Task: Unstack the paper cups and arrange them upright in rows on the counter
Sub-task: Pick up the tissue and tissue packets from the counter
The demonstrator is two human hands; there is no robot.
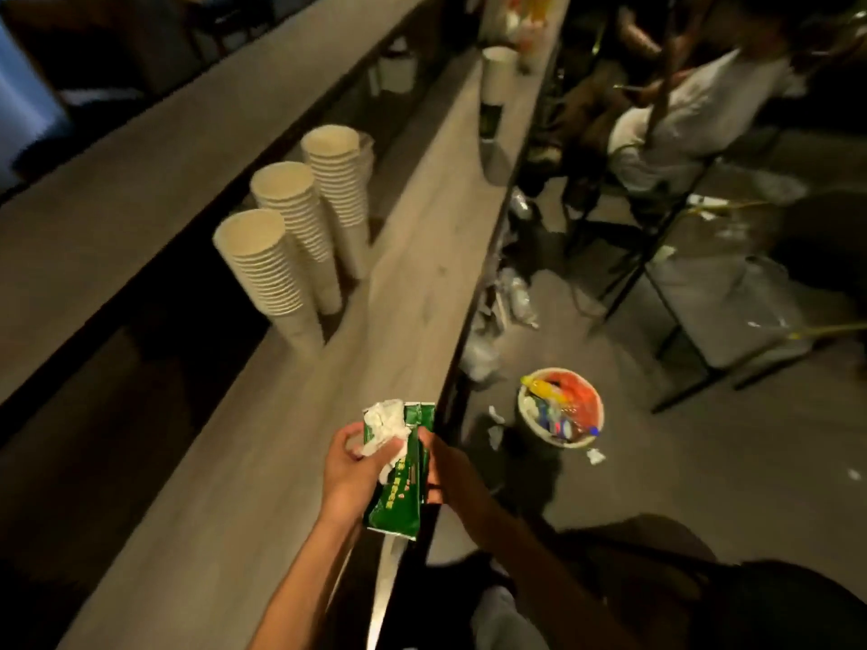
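Your left hand (pixel 349 466) and right hand (pixel 443 466) hold a green packet (pixel 399 480) between them, above the near edge of the worktop (pixel 262 462). Your left fingers (pixel 345 441) curl round its top, where crumpled white paper (pixel 384 422) sticks out; your right fingers pinch its other side. The paper cups stand well ahead of you in three tall stacks, all upright on the worktop: a near stack (pixel 267 269), a middle stack (pixel 293 213) and a far stack (pixel 340 180), each just beside the next. A lone cup stack (pixel 495 82) stands farther along. On the floor to your right sits a bin (pixel 560 408) full of rubbish.
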